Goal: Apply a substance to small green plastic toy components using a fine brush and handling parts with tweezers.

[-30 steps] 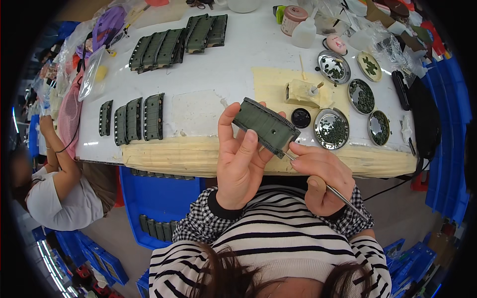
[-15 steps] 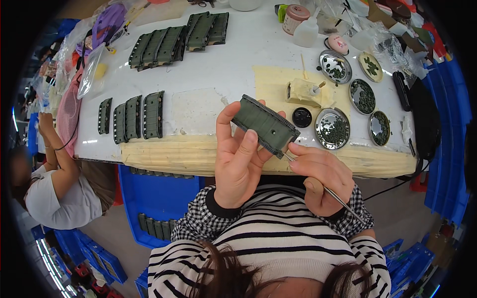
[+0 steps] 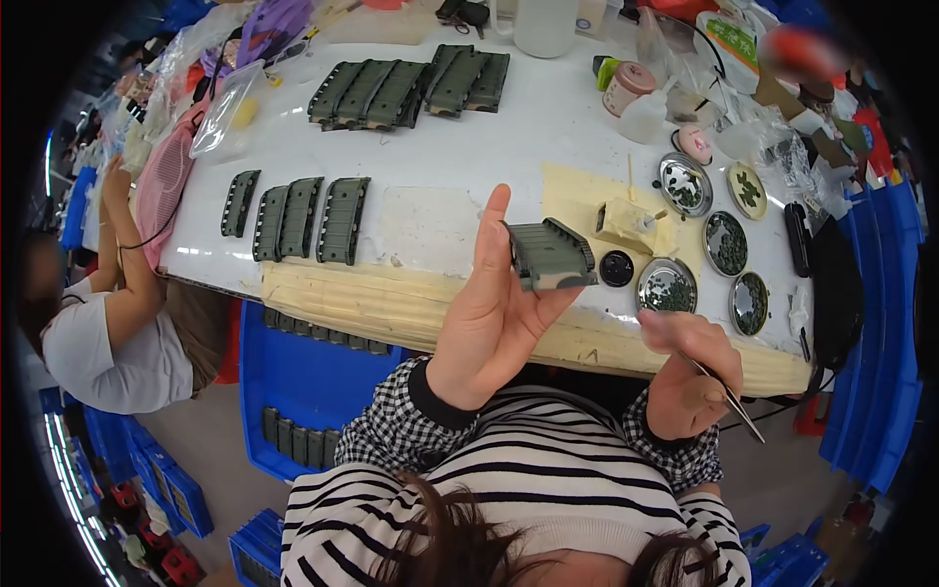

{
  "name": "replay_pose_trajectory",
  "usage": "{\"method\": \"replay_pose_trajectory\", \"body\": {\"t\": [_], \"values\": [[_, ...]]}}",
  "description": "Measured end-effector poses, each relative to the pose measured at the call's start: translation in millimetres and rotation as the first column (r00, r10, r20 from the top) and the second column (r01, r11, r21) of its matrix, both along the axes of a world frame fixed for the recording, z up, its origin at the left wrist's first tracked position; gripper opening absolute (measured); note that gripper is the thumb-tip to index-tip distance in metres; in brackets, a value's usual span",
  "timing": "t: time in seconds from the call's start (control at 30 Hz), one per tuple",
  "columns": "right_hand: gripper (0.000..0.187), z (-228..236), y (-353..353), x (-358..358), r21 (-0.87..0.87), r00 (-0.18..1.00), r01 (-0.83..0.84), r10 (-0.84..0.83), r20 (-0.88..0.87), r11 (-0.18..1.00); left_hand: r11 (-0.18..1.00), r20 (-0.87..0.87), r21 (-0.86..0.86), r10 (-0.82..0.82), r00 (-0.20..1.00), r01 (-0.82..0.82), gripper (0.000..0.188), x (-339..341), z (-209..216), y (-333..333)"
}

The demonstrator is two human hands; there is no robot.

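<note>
My left hand (image 3: 479, 318) grips a green camouflage ribbed plastic piece (image 3: 550, 256), tilted above the near edge of the table, thumb raised along its left side. Fingers closed, my right hand (image 3: 693, 382) is apart from the piece, below the dishes, and holds metal tweezers (image 3: 746, 419) whose rear end sticks out toward the lower right. Its fingertips are blurred, and the tweezers' tips cannot be made out. Closest to that hand is a round metal dish (image 3: 642, 293) of small dark green bits. A small black round lid or pot (image 3: 616, 268) lies beside the held piece.
More green ribbed pieces (image 3: 286, 220) lie at the left and in stacks (image 3: 367, 95) farther back. Several dishes (image 3: 726, 245) stand at the right, near a tape-covered block (image 3: 626, 223). A blue bin (image 3: 323, 382) sits below the table. Another person (image 3: 122, 338) is at the left.
My right hand has drawn away from the ribbed piece toward the lower right with the tweezers. My left hand has turned and tilted the piece. The whole view has shifted.
</note>
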State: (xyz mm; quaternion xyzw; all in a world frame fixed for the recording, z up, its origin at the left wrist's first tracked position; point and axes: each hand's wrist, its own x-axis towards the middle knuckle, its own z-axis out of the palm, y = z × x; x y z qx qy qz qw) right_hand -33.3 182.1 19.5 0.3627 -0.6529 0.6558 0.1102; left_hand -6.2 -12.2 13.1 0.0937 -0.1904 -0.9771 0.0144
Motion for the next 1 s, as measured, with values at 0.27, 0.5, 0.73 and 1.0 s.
{"method": "replay_pose_trajectory", "body": {"t": [0.27, 0.5, 0.73, 1.0], "values": [[0.043, -5.8, -7.8, 0.3, 0.008, 0.994, 0.072, -0.071, -0.078, 0.997, 0.924, 0.098, 0.382, -0.032, 0.995, -0.008, 0.049, -25.5, 7.0, -12.6], [0.039, 0.1, -6.8, 0.9, 0.084, 0.994, 0.070, -0.062, -0.091, 0.994, 0.904, 0.062, 0.428, -0.038, 0.997, 0.007, 0.049, -27.9, 3.7, -8.9], [0.035, 25.0, -5.7, -0.9, 0.256, 0.994, 0.087, -0.069, -0.079, 0.963, 0.925, 0.069, 0.380, -0.042, 0.997, 0.013, 0.049, -23.5, 6.2, -3.3], [0.038, 59.3, -11.9, -22.3, 0.421, 0.915, 0.111, 0.073, -0.397, 0.901, 0.998, 0.007, 0.045, 0.051, 0.999, -0.051, 0.035, -7.2, 17.0, 13.7]]}}
